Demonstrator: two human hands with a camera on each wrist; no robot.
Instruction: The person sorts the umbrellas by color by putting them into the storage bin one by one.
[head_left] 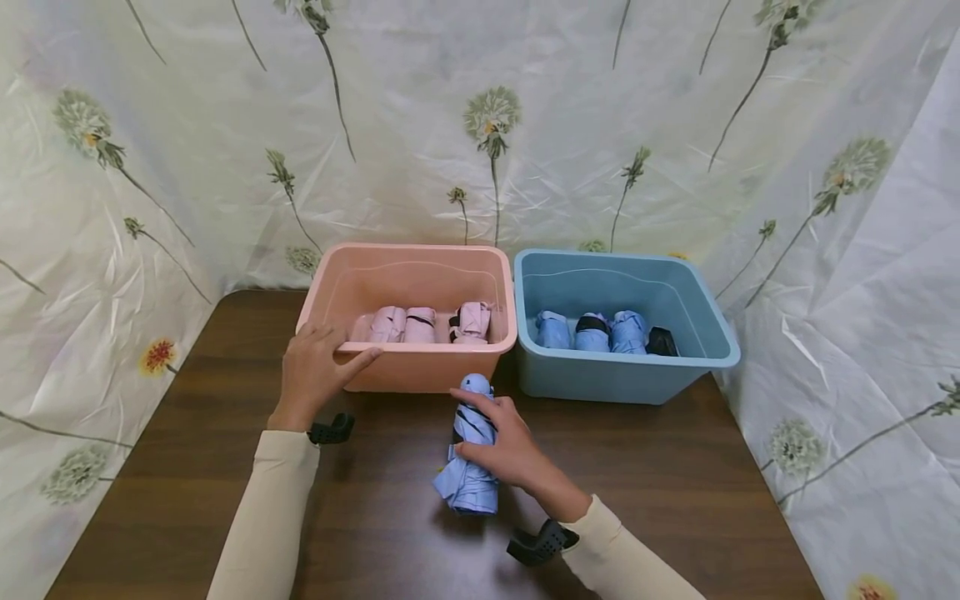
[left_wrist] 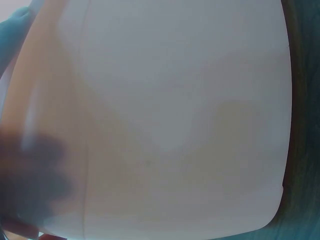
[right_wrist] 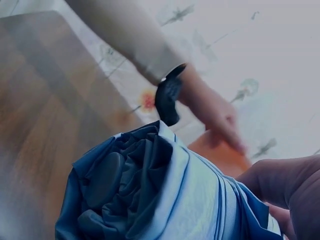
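My right hand (head_left: pixel 506 442) grips a folded light-blue umbrella (head_left: pixel 472 492) above the table, in front of the two bins. The umbrella stands nearly upright in the head view, with a dark strap around it and a loose flap of fabric. Its bunched fabric end (right_wrist: pixel 125 175) fills the lower part of the right wrist view. My left hand (head_left: pixel 318 371) holds the near left corner of the pink bin (head_left: pixel 420 371), thumb along the front rim. That bin contains three folded pink umbrellas (head_left: pixel 420 326). The bin's wall (left_wrist: pixel 175 125) fills most of the left wrist view.
To the right of the pink bin stands a blue bin (head_left: pixel 600 377) with several folded blue umbrellas (head_left: pixel 628 332) and a black item (head_left: pixel 662 342) inside. Both bins are at the back of a dark wooden table (head_left: pixel 382 517). Flower-printed sheeting (head_left: pixel 405 167) hangs around it.
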